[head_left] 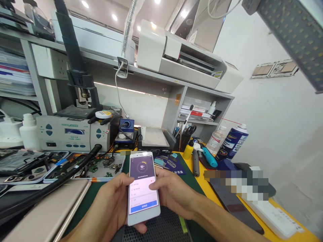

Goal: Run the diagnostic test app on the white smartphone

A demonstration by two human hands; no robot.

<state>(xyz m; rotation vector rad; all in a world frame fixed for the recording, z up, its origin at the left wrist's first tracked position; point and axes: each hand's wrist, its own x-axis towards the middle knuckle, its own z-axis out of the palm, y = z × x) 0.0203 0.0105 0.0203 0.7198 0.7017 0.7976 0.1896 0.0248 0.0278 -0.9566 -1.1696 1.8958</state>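
Observation:
A white smartphone [142, 188] with its screen lit, showing a purple timer dial and a white list with a blue button, is held upright over the dark green mat [191, 181]. My left hand [113, 205] wraps round its left edge and bottom, thumb on the left side of the glass. My right hand [171, 193] cups the right edge, its thumb pressing on the screen near the middle.
A grey soldering station [73, 134] and trays of phone parts [83, 166] lie at the left. A gold phone back [50, 211] lies near left. A heating plate [153, 139], tool holder [185, 132], spray can [232, 143] and dark phone [234, 205] sit right.

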